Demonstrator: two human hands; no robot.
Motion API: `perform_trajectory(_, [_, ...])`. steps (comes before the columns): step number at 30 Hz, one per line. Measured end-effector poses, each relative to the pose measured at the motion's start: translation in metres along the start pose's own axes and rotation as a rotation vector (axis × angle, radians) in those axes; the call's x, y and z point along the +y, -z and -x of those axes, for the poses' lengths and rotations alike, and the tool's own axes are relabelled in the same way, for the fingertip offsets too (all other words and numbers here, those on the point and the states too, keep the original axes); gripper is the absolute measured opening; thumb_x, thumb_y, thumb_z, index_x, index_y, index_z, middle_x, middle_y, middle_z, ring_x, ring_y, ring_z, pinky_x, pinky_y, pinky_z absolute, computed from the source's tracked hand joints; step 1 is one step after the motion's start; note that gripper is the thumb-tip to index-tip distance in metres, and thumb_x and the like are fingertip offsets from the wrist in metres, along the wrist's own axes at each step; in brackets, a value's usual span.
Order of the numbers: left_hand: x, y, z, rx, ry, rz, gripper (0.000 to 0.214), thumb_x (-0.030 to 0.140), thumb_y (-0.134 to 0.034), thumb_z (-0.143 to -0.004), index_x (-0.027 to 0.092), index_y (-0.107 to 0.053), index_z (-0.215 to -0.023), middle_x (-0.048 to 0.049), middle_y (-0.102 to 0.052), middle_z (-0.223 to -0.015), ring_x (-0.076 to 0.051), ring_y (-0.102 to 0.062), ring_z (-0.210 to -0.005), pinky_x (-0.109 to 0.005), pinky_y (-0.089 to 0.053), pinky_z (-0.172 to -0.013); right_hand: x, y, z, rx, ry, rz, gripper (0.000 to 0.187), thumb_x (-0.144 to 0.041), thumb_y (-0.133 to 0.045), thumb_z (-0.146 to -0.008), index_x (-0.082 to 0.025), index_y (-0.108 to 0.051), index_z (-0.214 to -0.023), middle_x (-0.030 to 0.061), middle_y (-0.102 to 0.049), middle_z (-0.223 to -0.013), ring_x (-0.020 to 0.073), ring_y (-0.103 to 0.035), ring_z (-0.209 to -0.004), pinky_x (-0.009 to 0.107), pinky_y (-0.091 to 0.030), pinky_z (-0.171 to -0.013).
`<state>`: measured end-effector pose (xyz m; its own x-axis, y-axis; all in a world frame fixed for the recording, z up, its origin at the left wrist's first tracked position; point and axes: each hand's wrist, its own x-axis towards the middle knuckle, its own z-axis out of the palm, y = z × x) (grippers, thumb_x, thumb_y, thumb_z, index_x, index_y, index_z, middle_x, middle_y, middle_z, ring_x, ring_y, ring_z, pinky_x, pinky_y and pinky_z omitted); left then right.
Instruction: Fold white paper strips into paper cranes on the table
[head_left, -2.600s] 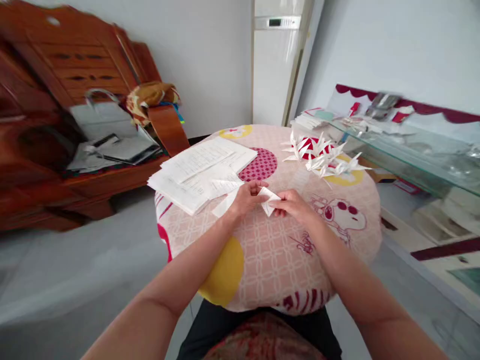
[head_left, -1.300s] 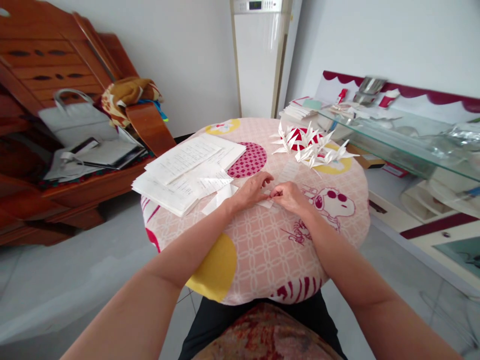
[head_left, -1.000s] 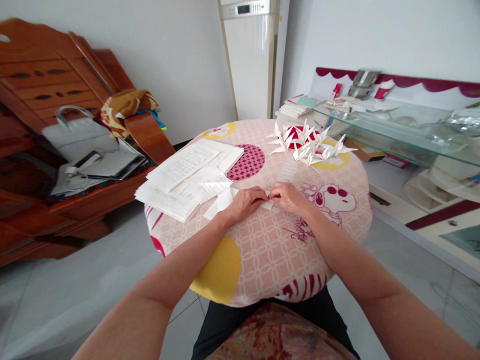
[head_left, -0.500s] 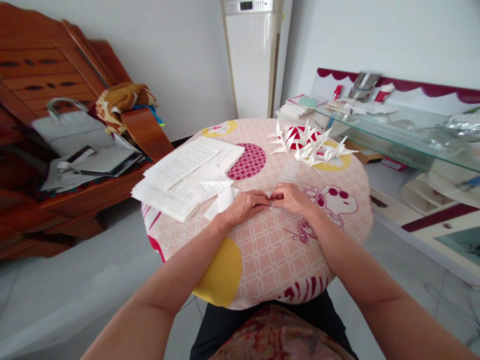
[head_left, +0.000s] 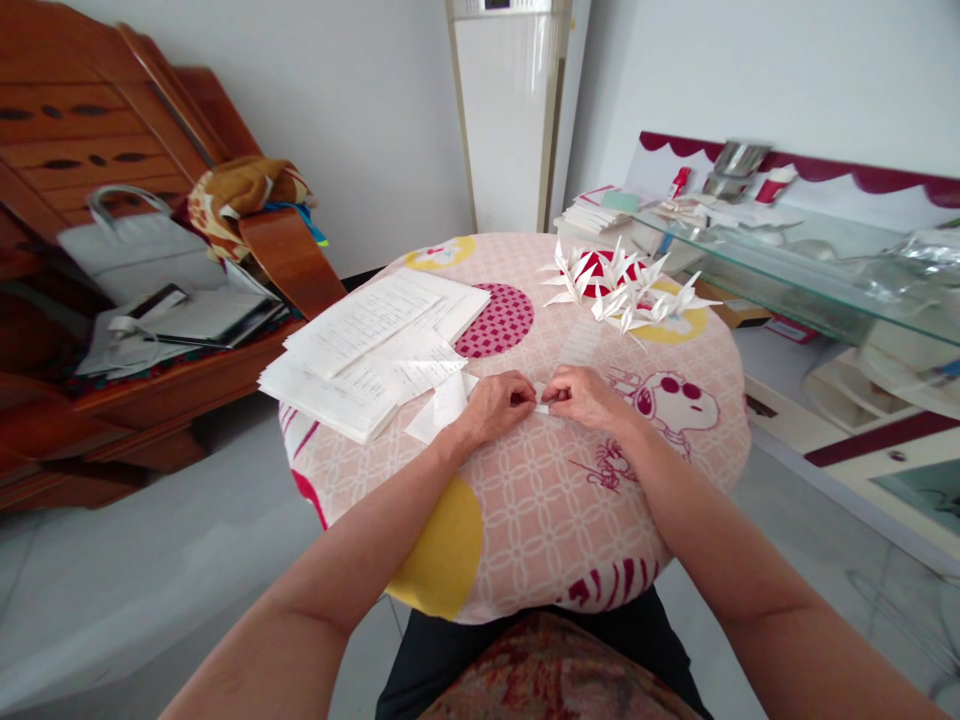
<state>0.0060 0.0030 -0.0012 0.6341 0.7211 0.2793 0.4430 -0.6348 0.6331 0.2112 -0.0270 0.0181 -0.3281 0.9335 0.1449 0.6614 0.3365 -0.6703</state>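
Between my hands, low over the middle of the cloth-covered table, is a small piece of white paper (head_left: 540, 398), mostly hidden by the fingers. My left hand (head_left: 501, 405) has its fingers curled and closed on the paper's left side. From the right, my right hand (head_left: 576, 396) pinches the same paper with thumb and fingertips. Left of my left hand lie loose white paper pieces (head_left: 442, 408) against a stack of printed sheets (head_left: 360, 345). Beyond my right hand, a paper strip (head_left: 580, 343) lies flat. Several folded white paper cranes (head_left: 619, 285) stand grouped at the far right of the table.
The round table has a pink patterned cloth (head_left: 555, 500). At the right stands a glass-topped cabinet (head_left: 825, 290) with clutter on it. A wooden bench (head_left: 187, 390) holding a grey bag (head_left: 127, 245) is at the left. A tall white appliance (head_left: 510, 120) stands behind.
My left hand's fingers have curled and lifted slightly, and a little more of the white paper shows between my hands. The cranes and sheets stay in place; the view has shifted slightly.
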Motion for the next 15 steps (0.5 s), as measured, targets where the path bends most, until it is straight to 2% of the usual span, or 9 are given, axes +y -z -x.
perform_trajectory(15, [0.0036,-0.0043,-0.0057,0.046,0.108,-0.036,0.011,0.013,-0.06,-0.079,0.015,-0.07,-0.074,-0.0052,-0.069,-0.083,-0.014,-0.061,-0.073,-0.025,-0.047,-0.066,0.0053,-0.0036,-0.0037,0.047,-0.008,0.003,0.016,-0.004,-0.065,-0.067,-0.017,-0.075,-0.065,0.0004,-0.066,-0.07,0.013,-0.057,-0.064,0.026,-0.04,-0.066])
